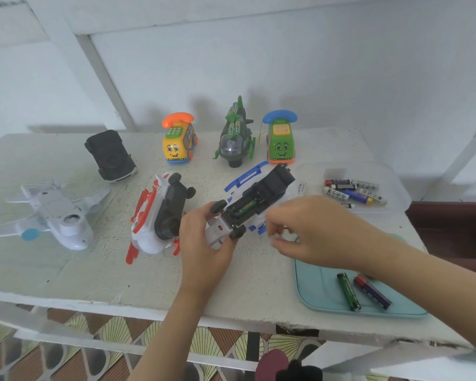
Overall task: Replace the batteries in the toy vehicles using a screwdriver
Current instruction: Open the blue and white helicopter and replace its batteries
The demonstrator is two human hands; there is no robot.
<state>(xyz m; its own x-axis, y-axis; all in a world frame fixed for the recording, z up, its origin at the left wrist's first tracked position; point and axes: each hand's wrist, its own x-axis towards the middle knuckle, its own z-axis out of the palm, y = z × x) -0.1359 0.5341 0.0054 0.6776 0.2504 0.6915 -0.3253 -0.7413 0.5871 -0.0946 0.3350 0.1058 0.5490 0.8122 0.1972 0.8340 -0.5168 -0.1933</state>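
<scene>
On the white table (66, 270), I steady the blue-and-white toy helicopter (259, 193) belly-up at centre, left hand (204, 237) gripping its wheeled end. My right hand (308, 235) hovers beside it, fingers (280, 218) curled; whether they pinch anything I cannot tell. A green battery (246, 207) sits in the open bay (264, 198). Light, brittle plastic, I judge: hold the body, not the skids (245, 173).

Head-worn camera looks forward and down, close over the table (66, 270).
</scene>
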